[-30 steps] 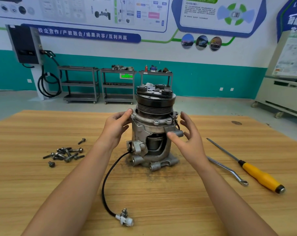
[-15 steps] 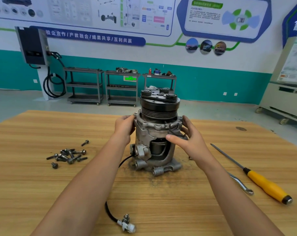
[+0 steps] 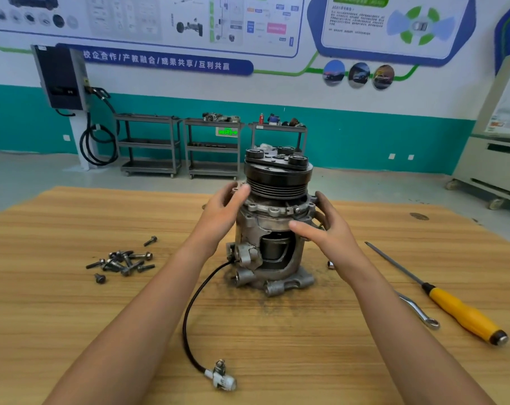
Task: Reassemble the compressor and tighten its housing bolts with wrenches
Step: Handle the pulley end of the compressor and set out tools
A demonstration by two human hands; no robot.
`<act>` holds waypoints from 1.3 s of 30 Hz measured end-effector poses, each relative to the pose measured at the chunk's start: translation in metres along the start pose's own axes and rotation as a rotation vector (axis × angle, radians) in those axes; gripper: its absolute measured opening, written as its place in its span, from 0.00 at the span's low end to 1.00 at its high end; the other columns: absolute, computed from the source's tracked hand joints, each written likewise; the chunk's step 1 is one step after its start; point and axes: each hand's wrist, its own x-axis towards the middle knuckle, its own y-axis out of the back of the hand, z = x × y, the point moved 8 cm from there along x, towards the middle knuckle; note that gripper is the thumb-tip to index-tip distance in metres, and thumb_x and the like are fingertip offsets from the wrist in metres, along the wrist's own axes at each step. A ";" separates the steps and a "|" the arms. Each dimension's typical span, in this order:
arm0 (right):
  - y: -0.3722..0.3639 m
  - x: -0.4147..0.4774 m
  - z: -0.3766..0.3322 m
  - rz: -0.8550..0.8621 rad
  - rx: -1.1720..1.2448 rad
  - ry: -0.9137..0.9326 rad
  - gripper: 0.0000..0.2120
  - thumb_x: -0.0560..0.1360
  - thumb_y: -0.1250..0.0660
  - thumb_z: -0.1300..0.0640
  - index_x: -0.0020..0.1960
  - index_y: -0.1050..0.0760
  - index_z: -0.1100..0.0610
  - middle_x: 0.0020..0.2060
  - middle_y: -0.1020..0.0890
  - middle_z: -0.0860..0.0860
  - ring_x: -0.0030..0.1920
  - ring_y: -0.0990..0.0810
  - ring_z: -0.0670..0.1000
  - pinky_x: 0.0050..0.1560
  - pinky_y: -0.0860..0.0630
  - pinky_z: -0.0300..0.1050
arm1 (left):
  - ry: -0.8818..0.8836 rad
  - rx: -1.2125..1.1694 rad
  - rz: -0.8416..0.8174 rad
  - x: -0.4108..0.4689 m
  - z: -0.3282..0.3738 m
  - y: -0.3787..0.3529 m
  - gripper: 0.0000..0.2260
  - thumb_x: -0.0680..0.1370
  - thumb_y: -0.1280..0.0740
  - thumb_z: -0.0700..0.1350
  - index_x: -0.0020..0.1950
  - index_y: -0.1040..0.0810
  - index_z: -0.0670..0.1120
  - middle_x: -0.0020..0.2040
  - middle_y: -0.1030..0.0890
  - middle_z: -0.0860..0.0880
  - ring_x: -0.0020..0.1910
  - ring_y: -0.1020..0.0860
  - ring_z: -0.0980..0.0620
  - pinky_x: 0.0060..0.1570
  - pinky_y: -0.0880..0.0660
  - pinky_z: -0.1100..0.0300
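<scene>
Head view shows one compressor [image 3: 277, 182] upright on the tabletop [image 3: 306, 346] between your grips. Your left grip [image 3: 223, 213] and right grip [image 3: 331, 232] both clasp its upper housing. I judge you early on: the body is stacked, but fitting and tightening the bolts remain. Left of your left grip lie the loose bolts [image 3: 125, 263], roughly ten, too overlapped to count exactly. Right of your right grip, nearer you, lie one wrench [image 3: 417, 309] and one screwdriver [image 3: 464, 317], both untouched.

near | wooden table [image 3: 277, 361]; yellow-handled screwdriver [image 3: 440, 298] on it | far | three grey carts [image 3: 213, 147]; wall charger [image 3: 61, 78]
</scene>
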 end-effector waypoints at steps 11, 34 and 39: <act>0.000 0.008 0.003 0.000 -0.052 0.008 0.42 0.63 0.22 0.56 0.71 0.40 0.50 0.62 0.31 0.43 0.58 0.31 0.39 0.47 0.33 0.23 | 0.239 -0.168 0.050 0.025 -0.023 0.006 0.21 0.76 0.34 0.55 0.63 0.26 0.44 0.59 0.21 0.47 0.61 0.26 0.50 0.64 0.32 0.44; 0.004 -0.030 -0.027 0.015 -0.165 0.199 0.28 0.63 0.26 0.45 0.62 0.28 0.45 0.65 0.29 0.36 0.62 0.33 0.29 0.54 0.37 0.20 | 0.508 -0.065 -0.072 0.045 -0.048 -0.008 0.16 0.77 0.37 0.58 0.40 0.24 0.45 0.37 0.20 0.47 0.36 0.23 0.51 0.35 0.27 0.57; 0.017 -0.022 -0.013 0.111 -0.090 0.145 0.23 0.70 0.27 0.55 0.63 0.29 0.44 0.64 0.27 0.42 0.62 0.31 0.35 0.58 0.35 0.26 | 0.324 -0.168 -0.049 0.022 -0.025 0.009 0.24 0.75 0.41 0.64 0.63 0.28 0.49 0.61 0.23 0.49 0.60 0.26 0.48 0.56 0.29 0.45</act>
